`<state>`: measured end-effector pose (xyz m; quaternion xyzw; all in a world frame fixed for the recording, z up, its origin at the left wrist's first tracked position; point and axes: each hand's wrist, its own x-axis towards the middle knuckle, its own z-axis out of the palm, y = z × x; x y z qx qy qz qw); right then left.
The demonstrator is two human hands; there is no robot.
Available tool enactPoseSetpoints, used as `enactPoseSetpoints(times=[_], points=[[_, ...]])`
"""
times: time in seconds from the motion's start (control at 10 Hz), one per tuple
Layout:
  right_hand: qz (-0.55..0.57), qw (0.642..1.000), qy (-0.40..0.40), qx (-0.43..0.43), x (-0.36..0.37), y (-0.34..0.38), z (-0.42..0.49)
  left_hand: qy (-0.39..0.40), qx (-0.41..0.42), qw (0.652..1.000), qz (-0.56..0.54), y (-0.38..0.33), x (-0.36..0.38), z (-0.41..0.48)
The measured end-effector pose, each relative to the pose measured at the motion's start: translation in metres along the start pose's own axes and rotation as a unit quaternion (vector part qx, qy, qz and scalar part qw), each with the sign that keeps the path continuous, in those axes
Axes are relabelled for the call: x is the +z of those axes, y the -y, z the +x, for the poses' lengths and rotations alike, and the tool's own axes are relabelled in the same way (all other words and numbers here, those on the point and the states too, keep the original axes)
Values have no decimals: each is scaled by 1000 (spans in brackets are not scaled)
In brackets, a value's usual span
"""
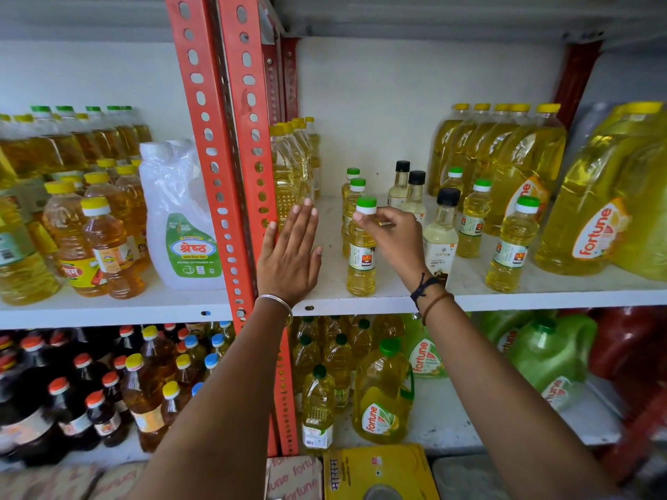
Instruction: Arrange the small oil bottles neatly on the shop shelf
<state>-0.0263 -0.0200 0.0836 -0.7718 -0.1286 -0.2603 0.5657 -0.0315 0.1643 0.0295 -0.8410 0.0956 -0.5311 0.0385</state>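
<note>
Small yellow oil bottles with green caps stand on the white middle shelf (469, 299). A row of three runs front to back at centre; my right hand (395, 234) grips the neck of the front one (362, 263). Three more green-capped small bottles stand in a row to the right, the nearest (511, 247) by the shelf edge. Between the rows stand three clear bottles with black caps (441, 232). My left hand (288, 254) is flat and open over the bare shelf left of the centre row, holding nothing.
Two red perforated uprights (234, 167) stand just left of my left hand. Tall oil bottles (292, 167) line the left side of this bay and big Fortune jugs (599, 211) fill the right. The left bay and the lower shelf are packed with bottles.
</note>
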Motion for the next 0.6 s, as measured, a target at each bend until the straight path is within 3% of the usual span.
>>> enactPoseSetpoints(times=[0.3,0.5,0.6], points=[[3,1000,-7,3,2,3,-7,3,2,1000,-1,0,1,0],[-9,1000,-9,-11,-3,6,-15,-15,-45,997,-66,-8,-8,2],[-11,997,-53,-47,-21,12,-16,-29,-45,993,-105,-23,-24,21]])
